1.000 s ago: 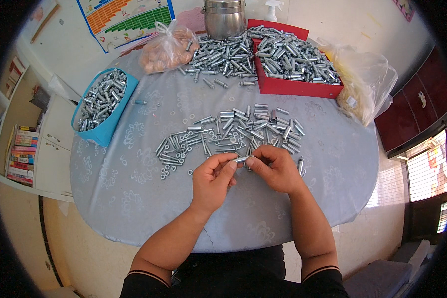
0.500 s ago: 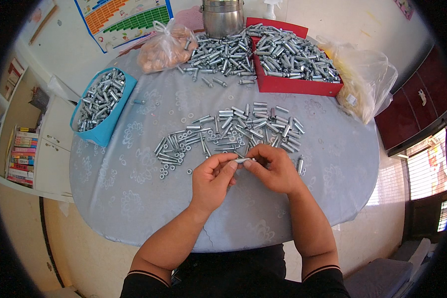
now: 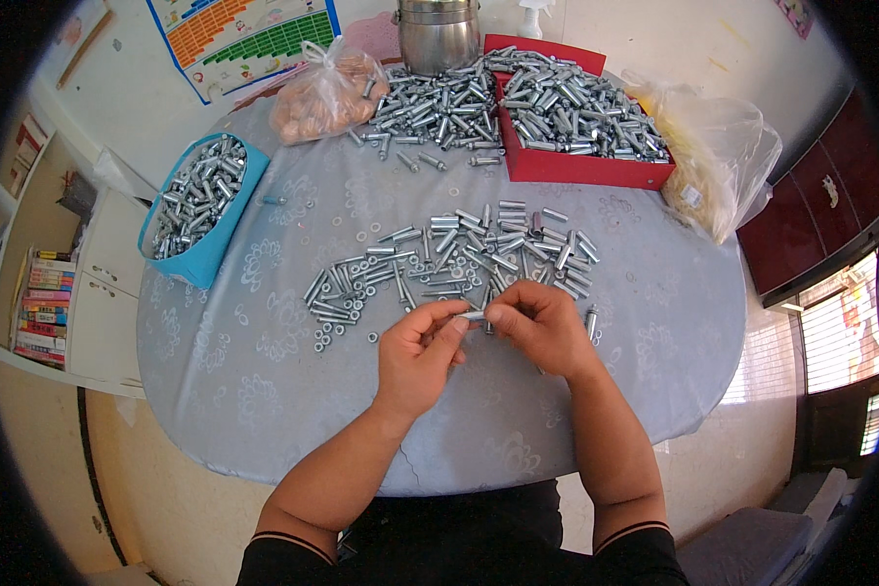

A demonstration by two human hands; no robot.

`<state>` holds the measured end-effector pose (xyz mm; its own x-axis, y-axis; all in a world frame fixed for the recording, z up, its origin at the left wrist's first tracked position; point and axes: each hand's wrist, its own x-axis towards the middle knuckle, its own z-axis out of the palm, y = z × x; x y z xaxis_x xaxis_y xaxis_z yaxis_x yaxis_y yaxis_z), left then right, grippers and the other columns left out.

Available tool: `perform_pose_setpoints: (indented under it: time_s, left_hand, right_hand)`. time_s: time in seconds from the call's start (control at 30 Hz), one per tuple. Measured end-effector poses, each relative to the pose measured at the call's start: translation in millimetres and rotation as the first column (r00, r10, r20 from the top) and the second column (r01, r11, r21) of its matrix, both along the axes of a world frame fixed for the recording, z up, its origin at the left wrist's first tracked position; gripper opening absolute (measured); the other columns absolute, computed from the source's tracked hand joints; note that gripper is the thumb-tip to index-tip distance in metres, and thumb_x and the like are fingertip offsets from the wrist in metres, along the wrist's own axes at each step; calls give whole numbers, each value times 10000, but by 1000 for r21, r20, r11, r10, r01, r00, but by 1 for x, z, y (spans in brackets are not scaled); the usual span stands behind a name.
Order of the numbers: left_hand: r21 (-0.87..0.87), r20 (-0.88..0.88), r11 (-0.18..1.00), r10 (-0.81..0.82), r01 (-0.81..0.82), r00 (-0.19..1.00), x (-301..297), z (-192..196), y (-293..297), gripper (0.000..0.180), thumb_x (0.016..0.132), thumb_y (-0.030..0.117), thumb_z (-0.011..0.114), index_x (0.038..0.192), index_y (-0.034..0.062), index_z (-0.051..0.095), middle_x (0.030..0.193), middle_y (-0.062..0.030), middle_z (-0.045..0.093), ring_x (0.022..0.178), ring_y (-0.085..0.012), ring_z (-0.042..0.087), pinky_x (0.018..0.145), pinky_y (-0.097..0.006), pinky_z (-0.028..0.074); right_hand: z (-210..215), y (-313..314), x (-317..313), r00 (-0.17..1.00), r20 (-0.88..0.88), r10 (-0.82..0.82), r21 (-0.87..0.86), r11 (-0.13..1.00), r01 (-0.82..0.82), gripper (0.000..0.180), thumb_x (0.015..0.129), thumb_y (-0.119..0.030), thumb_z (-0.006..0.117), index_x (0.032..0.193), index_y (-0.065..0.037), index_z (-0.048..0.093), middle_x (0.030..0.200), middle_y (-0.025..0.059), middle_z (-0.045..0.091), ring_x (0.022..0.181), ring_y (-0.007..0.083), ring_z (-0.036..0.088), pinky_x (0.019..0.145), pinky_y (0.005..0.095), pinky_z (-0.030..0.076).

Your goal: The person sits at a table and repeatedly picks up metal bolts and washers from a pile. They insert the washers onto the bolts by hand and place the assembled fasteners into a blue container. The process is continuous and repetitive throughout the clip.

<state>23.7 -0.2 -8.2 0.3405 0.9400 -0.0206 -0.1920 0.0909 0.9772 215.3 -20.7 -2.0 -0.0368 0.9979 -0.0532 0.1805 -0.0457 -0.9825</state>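
Left hand (image 3: 418, 361), centre of frame: thumb and fingers pinched on a short silver cylindrical metal piece (image 3: 473, 315), lying roughly level, right end sticking out. Right hand (image 3: 540, 327), just right of centre: thumb and forefinger drawn close together at that right end; cannot tell whether they grip it. Piece is held over the grey flower-patterned tablecloth (image 3: 264, 415), in front of the loose parts.

Loose parts, mid-frame, just beyond the hands: shiny silver metal tubes (image 3: 512, 226) mostly to the right, thin silver threaded bolts (image 3: 333, 314) to the left, small silver hex nuts (image 3: 326, 340) at the left edge of the spread, some mixed in among the rest.

Upper right: red open-topped rectangular box (image 3: 591, 173), heaped with silver bolts. Touching its left side, a loose heap of silver bolt assemblies (image 3: 439, 109) on the table, top centre. Left: light-blue open bin (image 3: 193, 268), full of similar metal parts. Top, left of centre: tied clear plastic bag (image 3: 313, 112) with brownish round contents. Top centre: brushed-steel round pot (image 3: 439, 41). Right of the red box: clear plastic bag with yellowish contents (image 3: 705, 181).
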Motion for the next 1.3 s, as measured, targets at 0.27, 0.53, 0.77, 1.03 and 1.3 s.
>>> perform_pose_setpoints:
  time_s: [0.27, 0.53, 0.77, 1.03, 1.3]
  left_hand:
    - [0, 10, 1000, 14, -14, 1000, 0, 3, 0, 202, 927, 74, 599, 1104, -21, 628, 918, -86, 701, 626, -68, 563, 567, -198, 472]
    - [-1, 5, 1000, 23, -23, 1000, 0, 4, 0, 197, 928, 73, 595, 1100, -17, 630, 917, -86, 701, 626, -68, 562, 568, -200, 474]
    - [-4, 14, 1000, 27, -27, 1000, 0, 3, 0, 194, 932, 82, 595, 1096, -12, 632, 926, -89, 702, 628, -64, 561, 570, -198, 475]
    - [9, 15, 1000, 24, -24, 1000, 0, 2, 0, 210, 936, 99, 606, 1118, -4, 624, 916, -53, 694, 630, -42, 550, 552, -179, 454]
    - [-1, 16, 1000, 27, -27, 1000, 0, 4, 0, 201, 930, 87, 598, 1100, -17, 629, 914, -96, 701, 630, -71, 569, 569, -203, 485]
  right_hand:
    - [6, 0, 1, 995, -101, 0, -25, 1000, -3, 221, 861, -125, 721, 1008, 1, 613, 811, -12, 608, 709, 48, 541, 623, 209, 452]
    - [3, -1, 0, 990, -139, -13, 39, 999, 19, 188, 879, -125, 697, 991, 5, 618, 825, 2, 625, 695, 54, 532, 616, 217, 446]
    - [2, 1, 5, 991, -128, -28, 14, 999, 30, 186, 878, -110, 692, 1013, -3, 623, 844, 6, 623, 722, 58, 540, 642, 217, 453]
    - [3, 0, 5, 986, -166, -2, 40, 999, 9, 182, 858, -93, 711, 997, -1, 638, 813, -9, 615, 731, 61, 547, 667, 220, 463]
    - [6, 0, -1, 968, -250, -21, 31, 999, 30, 163, 865, -111, 713, 964, 2, 648, 767, -12, 615, 688, 59, 548, 617, 219, 459]
